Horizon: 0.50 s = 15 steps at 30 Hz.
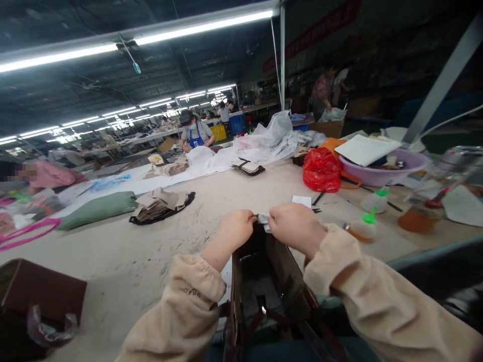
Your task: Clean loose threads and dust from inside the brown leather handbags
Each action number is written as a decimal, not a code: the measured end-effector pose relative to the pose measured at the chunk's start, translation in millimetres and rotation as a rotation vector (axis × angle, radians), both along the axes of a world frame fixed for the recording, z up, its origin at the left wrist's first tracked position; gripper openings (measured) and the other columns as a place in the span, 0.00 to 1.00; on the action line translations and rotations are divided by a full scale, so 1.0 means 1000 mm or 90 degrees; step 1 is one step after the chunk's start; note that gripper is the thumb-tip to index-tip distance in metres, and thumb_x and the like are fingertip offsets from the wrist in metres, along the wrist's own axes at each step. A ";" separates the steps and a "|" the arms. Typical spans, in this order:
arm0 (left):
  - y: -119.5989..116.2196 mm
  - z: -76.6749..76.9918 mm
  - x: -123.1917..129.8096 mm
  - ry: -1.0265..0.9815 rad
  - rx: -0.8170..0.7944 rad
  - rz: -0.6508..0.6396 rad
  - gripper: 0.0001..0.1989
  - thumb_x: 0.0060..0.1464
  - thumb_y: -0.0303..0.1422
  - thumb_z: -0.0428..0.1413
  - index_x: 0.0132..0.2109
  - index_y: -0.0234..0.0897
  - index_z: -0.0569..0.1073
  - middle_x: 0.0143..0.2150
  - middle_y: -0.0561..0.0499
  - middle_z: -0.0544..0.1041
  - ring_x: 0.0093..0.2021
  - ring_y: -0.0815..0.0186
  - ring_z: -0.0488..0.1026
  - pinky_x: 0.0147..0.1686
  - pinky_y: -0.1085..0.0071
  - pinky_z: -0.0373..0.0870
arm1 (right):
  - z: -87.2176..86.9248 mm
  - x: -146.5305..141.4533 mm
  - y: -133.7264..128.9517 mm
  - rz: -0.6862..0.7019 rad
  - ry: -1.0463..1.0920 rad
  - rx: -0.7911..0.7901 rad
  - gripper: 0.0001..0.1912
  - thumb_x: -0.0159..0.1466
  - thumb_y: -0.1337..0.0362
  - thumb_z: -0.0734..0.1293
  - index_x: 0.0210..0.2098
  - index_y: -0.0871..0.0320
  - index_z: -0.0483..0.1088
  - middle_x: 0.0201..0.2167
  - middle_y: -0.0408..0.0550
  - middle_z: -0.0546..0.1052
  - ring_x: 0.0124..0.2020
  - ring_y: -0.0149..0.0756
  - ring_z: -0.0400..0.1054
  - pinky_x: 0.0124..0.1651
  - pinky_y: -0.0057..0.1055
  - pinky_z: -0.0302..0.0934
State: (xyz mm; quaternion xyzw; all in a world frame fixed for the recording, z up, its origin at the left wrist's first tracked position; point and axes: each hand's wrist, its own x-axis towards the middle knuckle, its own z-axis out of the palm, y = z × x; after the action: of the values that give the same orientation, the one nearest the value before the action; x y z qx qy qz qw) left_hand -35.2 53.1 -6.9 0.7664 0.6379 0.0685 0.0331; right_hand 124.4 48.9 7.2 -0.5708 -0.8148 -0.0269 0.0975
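A dark brown bag (289,269), open at the top, stands in front of me at the table's near edge. At its far rim, my left hand (236,230) is closed in a pinch on the edge. Beside it, my right hand (296,227) is closed on a small white cloth or paper (263,220), pressed against the same rim. The fingertips of both hands are partly hidden. Inside the bag the lining is dark, with a small shiny spot low down.
Another brown bag (49,289) stands left on the table (124,266). Beyond lie stacked pieces (160,203), a green bundle (100,210) and a dark wallet-like item (248,166). Rightward are a red plastic bag (322,170), purple basin (372,175) and green-tipped bottles (364,229). Co-workers sit further off.
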 end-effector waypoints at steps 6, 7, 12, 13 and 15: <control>0.001 -0.002 0.002 -0.021 0.014 0.028 0.15 0.58 0.36 0.47 0.38 0.37 0.78 0.38 0.43 0.80 0.40 0.59 0.76 0.39 0.68 0.67 | -0.001 -0.012 -0.012 0.065 -0.067 0.056 0.14 0.62 0.69 0.57 0.34 0.62 0.74 0.33 0.57 0.77 0.34 0.41 0.72 0.29 0.30 0.55; 0.000 -0.002 0.002 -0.026 0.013 0.029 0.15 0.58 0.36 0.47 0.38 0.37 0.78 0.38 0.42 0.80 0.40 0.59 0.76 0.39 0.68 0.68 | -0.001 -0.011 -0.013 0.072 -0.074 0.061 0.14 0.62 0.69 0.56 0.34 0.62 0.73 0.33 0.56 0.76 0.34 0.41 0.72 0.29 0.30 0.54; -0.003 -0.002 0.002 -0.063 0.017 0.035 0.15 0.57 0.35 0.47 0.40 0.36 0.78 0.39 0.40 0.80 0.42 0.60 0.76 0.40 0.69 0.69 | 0.002 0.000 -0.025 0.070 -0.097 0.107 0.16 0.66 0.64 0.54 0.32 0.60 0.72 0.32 0.53 0.76 0.33 0.38 0.70 0.30 0.29 0.52; -0.004 -0.002 0.002 -0.073 0.019 0.040 0.16 0.57 0.35 0.47 0.40 0.35 0.78 0.40 0.40 0.79 0.42 0.60 0.76 0.41 0.69 0.69 | 0.002 0.005 -0.027 0.065 -0.073 0.124 0.17 0.66 0.63 0.55 0.29 0.60 0.72 0.31 0.52 0.76 0.32 0.36 0.69 0.30 0.29 0.52; -0.005 -0.003 0.000 -0.093 0.022 0.048 0.16 0.57 0.35 0.47 0.41 0.35 0.78 0.40 0.39 0.79 0.43 0.59 0.76 0.42 0.69 0.69 | 0.003 0.019 -0.029 0.057 0.048 0.149 0.19 0.66 0.59 0.56 0.25 0.59 0.70 0.26 0.48 0.74 0.29 0.34 0.67 0.31 0.28 0.53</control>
State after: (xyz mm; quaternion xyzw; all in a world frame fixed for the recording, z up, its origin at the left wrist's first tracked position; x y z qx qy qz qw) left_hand -35.2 48.5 -9.6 0.7350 0.6611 0.1365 0.0638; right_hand 143.9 19.7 9.9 -0.5191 -0.8266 -0.0961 0.1951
